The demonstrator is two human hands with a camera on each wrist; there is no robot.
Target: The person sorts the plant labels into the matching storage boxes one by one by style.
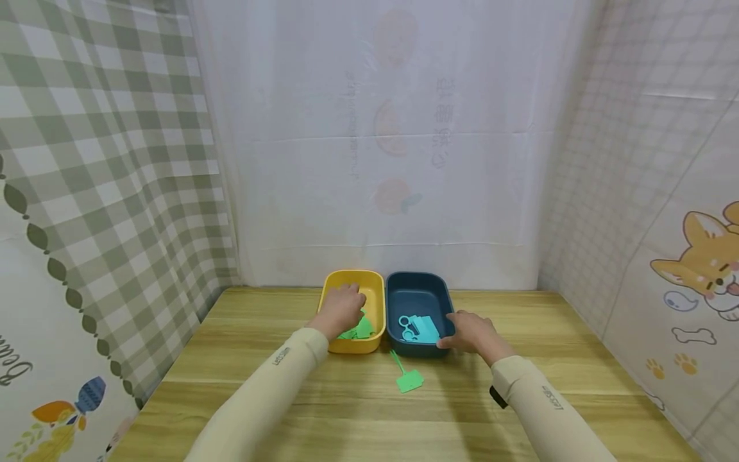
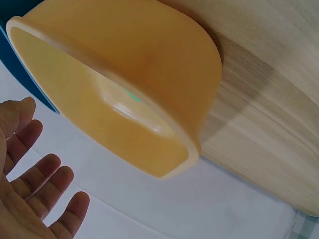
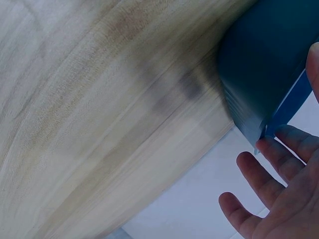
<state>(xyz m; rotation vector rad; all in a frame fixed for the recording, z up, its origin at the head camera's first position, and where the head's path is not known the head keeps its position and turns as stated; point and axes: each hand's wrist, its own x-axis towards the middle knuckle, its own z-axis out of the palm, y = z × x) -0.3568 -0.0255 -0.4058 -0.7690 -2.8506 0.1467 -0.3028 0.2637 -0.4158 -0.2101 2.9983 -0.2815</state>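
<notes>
My left hand (image 1: 340, 309) is over the yellow bin (image 1: 353, 346), fingers loosely bent and holding nothing in the left wrist view. Flat green tags (image 1: 364, 328) lie in that bin, partly hidden by the hand. At the right side of the dark blue bin (image 1: 418, 350), my right hand (image 1: 470, 332) has its fingers spread, with fingertips at the rim; whether they press on it I cannot tell. Inside the blue bin are light-blue flat tags (image 1: 426, 330) with ring-shaped parts. A green tag (image 1: 410, 381) with a thin tail lies on the table in front of the bins.
Both bins stand side by side near the back edge of the wooden table (image 1: 369, 423). A white curtain (image 1: 300, 192) hangs behind them. Checked cloth (image 1: 127, 141) borders the left side, and a patterned sheet (image 1: 641, 256) the right.
</notes>
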